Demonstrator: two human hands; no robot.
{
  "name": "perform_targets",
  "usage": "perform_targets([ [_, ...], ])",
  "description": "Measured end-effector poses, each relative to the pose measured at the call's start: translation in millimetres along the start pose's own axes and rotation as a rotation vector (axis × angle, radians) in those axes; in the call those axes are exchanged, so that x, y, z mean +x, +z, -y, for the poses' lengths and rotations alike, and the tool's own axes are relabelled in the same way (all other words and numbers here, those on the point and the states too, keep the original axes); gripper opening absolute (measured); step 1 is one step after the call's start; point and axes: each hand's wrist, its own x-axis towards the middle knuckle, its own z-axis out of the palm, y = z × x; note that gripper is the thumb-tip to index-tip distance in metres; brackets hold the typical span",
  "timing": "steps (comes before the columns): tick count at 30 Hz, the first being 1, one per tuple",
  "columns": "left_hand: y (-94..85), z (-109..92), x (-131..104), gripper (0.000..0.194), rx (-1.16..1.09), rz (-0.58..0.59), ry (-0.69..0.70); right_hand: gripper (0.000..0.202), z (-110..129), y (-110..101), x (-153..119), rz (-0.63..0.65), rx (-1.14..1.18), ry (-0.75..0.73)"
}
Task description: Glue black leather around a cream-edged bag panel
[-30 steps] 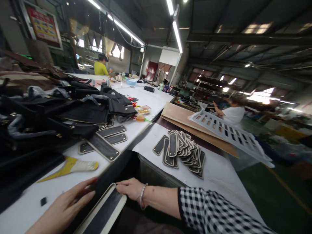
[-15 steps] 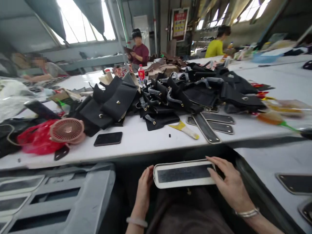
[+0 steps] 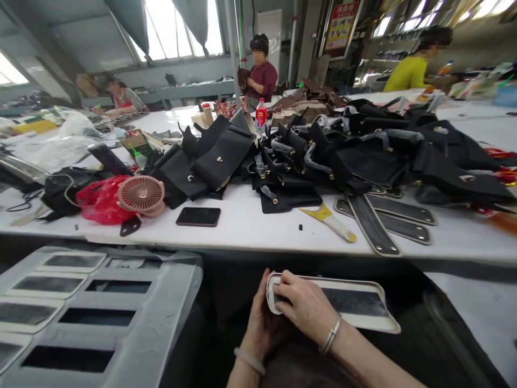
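Over my lap is a long white-rimmed panel [image 3: 355,302] with a dark strip down its middle. My left hand [image 3: 260,310] is closed around its left end, the fingers partly hidden behind the rim. My right hand [image 3: 305,304] reaches across the panel, its fingers bent and pinching the same left end beside my left hand. The panel's right end sticks out past my right wrist, its corner slightly flared. Similar white-rimmed panels [image 3: 50,284] lie in a row on a grey slotted plastic surface [image 3: 161,291] at my left.
On the white table [image 3: 242,237] sit a phone [image 3: 198,216], a pink fan [image 3: 141,196], a yellow-handled scraper [image 3: 333,223], dark straps [image 3: 374,226] and a heap of black leather pieces [image 3: 226,156]. A red-labelled bottle [image 3: 260,116] stands behind. Several people work farther back.
My right hand has moved left from the panel's right end to its left end. The panel now tilts down to the right. The view has swung left.
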Motion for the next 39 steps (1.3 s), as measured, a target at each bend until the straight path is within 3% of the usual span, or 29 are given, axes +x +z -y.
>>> perform_targets([
  [4, -4.9, 0, 0, 0.046, 0.007, 0.024, -0.002, 0.012, 2, -4, 6, 0.065, -0.057, -0.011],
  [13, -7.7, -1, 1, 0.048, 0.042, -0.04, 0.046, 0.016, 4, -7, 12, 0.152, -0.109, -0.035],
  [27, -4.7, -2, -3, 0.04, 0.073, -0.015, 0.099, 0.02, 9, -8, 10, 0.154, -0.106, -0.01],
  [33, -10.0, -1, 6, 0.047, 0.149, 0.018, 0.131, 0.018, 6, -1, 9, 0.058, -0.08, -0.005],
  [39, 3.4, -6, -5, 0.051, 0.223, 0.032, 0.158, 0.018, 6, -1, 8, 0.084, -0.079, -0.006],
])
